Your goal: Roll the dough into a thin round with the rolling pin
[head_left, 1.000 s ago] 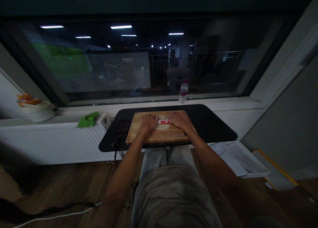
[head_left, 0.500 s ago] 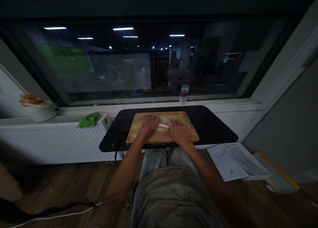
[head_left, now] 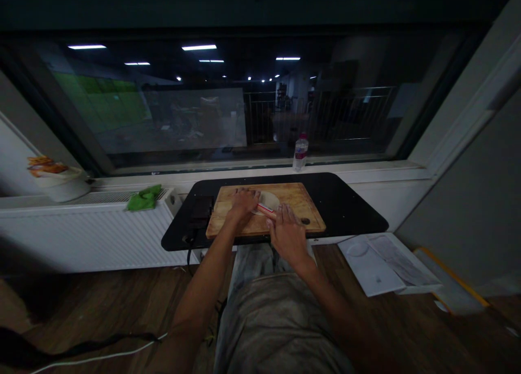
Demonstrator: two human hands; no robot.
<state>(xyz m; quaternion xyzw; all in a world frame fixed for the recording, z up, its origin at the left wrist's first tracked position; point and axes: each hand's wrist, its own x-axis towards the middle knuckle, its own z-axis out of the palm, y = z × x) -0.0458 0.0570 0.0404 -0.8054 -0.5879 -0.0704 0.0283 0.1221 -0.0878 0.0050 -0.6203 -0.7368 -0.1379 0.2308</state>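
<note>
A thin round sheet of pale dough (head_left: 269, 198) lies on a wooden cutting board (head_left: 223, 222). Across it, slanting down to the right, is a rolling pin (head_left: 266, 210), a short pinkish rod with a red and white marking. My left hand (head_left: 244, 204) covers the pin's upper left end, close to the dough's left side. Over the lower right end rests my right hand (head_left: 288, 230), its fingers laid along the rod. Both ends of the pin are hidden under my hands.
The board lies on a black tabletop (head_left: 350, 205) by the window. A water bottle (head_left: 300, 154) stands on the sill. On the left, a green cloth (head_left: 144, 197) and a white pot (head_left: 65, 187) sit on the radiator (head_left: 101, 233). A dark round spot (head_left: 305, 221) marks the board's right corner.
My right hand has moved left and towards me, baring the board's right corner. The rolling pin now slants more steeply. My left hand has hardly moved.
</note>
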